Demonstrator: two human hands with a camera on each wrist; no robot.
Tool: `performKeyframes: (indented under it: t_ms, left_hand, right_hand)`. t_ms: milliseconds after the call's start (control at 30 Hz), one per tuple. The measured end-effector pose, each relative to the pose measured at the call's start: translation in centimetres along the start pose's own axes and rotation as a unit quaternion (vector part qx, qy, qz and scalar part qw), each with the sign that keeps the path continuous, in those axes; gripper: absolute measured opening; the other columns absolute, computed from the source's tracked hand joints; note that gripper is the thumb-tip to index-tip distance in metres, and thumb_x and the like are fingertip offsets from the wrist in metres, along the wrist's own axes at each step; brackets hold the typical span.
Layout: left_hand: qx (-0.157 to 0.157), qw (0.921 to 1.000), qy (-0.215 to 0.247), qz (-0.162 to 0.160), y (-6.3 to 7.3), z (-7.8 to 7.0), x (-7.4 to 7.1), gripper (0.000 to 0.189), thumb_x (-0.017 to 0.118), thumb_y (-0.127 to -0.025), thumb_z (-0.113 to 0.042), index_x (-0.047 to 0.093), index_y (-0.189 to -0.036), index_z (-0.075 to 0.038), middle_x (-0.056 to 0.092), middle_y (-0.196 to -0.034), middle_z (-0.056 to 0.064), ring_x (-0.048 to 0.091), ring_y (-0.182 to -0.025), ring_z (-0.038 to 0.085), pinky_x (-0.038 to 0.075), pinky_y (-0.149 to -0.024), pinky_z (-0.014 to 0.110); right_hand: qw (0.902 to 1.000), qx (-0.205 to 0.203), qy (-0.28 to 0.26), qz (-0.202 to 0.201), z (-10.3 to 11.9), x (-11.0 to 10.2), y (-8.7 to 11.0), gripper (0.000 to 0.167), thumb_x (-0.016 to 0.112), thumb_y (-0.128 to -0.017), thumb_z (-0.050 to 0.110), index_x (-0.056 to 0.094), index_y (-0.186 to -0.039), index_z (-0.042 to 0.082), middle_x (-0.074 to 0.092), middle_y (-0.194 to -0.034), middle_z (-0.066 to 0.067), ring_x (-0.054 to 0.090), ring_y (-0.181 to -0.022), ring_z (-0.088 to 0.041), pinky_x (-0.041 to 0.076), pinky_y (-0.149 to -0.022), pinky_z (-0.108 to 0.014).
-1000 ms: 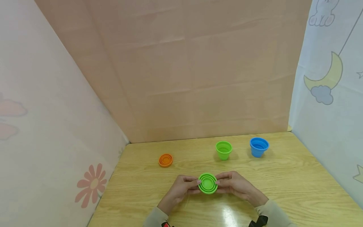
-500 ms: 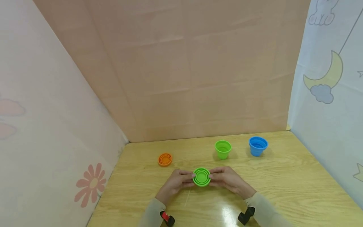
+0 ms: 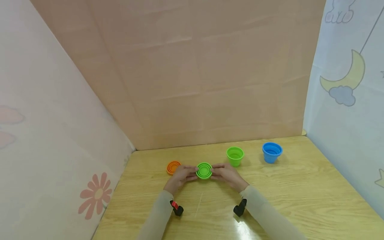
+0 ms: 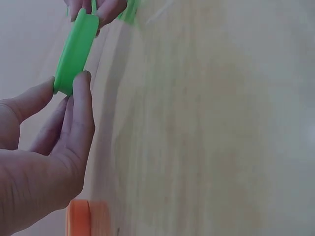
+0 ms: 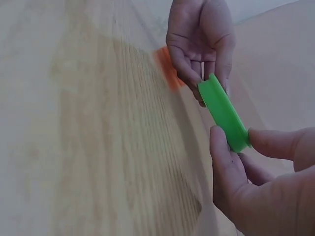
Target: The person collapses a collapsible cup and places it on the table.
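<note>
Between both hands is a flattened green collapsible cup (image 3: 204,171), a shallow disc with concentric rings facing up. My left hand (image 3: 181,176) pinches its left edge, thumb on top and fingers beneath. On the opposite edge my right hand (image 3: 229,176) pinches it the same way. Both wrist views show the cup side-on, as a thin disc (image 4: 76,51) held above the wooden table. A flattened orange collapsible cup (image 3: 172,167) lies just behind the left hand, which partly covers it. Behind the right hand an expanded green cup (image 3: 235,156) stands upright.
An expanded blue cup (image 3: 272,152) stands upright at the back right of the wooden table (image 3: 288,193). A brown panel (image 3: 210,73) rises behind the table's far edge. Patterned white sheets hang at the left (image 3: 54,160) and right.
Both hands have carried the flattened green cup away from the body and somewhat left, near the orange cup. The grip on it is unchanged. The other cups stay put.
</note>
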State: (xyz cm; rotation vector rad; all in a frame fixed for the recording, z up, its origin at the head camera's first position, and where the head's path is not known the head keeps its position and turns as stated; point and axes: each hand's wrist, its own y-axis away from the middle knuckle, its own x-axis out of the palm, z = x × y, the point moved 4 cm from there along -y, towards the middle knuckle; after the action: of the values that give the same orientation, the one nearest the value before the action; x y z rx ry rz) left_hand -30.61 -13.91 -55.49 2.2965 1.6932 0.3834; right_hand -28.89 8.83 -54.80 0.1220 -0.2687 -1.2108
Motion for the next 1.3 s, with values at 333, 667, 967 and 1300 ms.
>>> performKeyframes:
  t_ms: [333,667,967,1300]
  left_hand:
    - [-0.019,0.9963,0.010,-0.083,-2.3,-0.9,-0.4,0.027,0.072,-0.099,-0.008,0.073,-0.123,0.006,0.077,-0.101,0.008,0.075,-0.086,0.013,0.066,-0.090,0.033]
    - [-0.023,0.9914,-0.030,-0.125,-2.9,-1.3,-0.1,0.023,0.074,-0.097,-0.006,0.076,-0.117,0.005,0.079,-0.096,0.010,0.075,-0.077,0.013,0.068,-0.082,0.033]
    - [-0.009,0.9790,-0.106,-0.174,-3.0,-1.9,0.1,0.015,0.076,-0.093,-0.005,0.081,-0.105,0.004,0.079,-0.083,0.010,0.074,-0.068,0.012,0.066,-0.067,0.026]
    - [0.008,0.9495,-0.234,-0.209,-2.7,-2.4,0.5,0.011,0.080,-0.091,-0.010,0.084,-0.092,0.000,0.081,-0.089,0.013,0.068,-0.071,0.014,0.053,-0.058,0.019]
  right_hand:
    - [0.9883,-0.004,0.078,-0.131,0.3,0.5,-3.8,0.036,0.061,-0.102,0.002,0.062,-0.133,-0.016,0.065,-0.133,-0.035,0.076,-0.109,-0.036,0.067,-0.089,-0.037]
    - [0.9778,-0.015,0.129,-0.164,0.3,0.2,-4.6,0.029,0.064,-0.098,0.000,0.068,-0.123,-0.015,0.071,-0.121,-0.033,0.078,-0.099,-0.035,0.068,-0.082,-0.035]
    - [0.9674,-0.030,0.188,-0.168,0.8,0.0,-4.9,0.025,0.066,-0.098,0.002,0.072,-0.117,-0.013,0.074,-0.114,-0.029,0.079,-0.088,-0.029,0.068,-0.073,-0.033]
    - [0.9142,-0.040,0.356,-0.189,1.5,0.4,-4.6,0.022,0.072,-0.094,0.008,0.077,-0.110,-0.006,0.078,-0.113,-0.022,0.076,-0.096,-0.031,0.066,-0.083,-0.045]
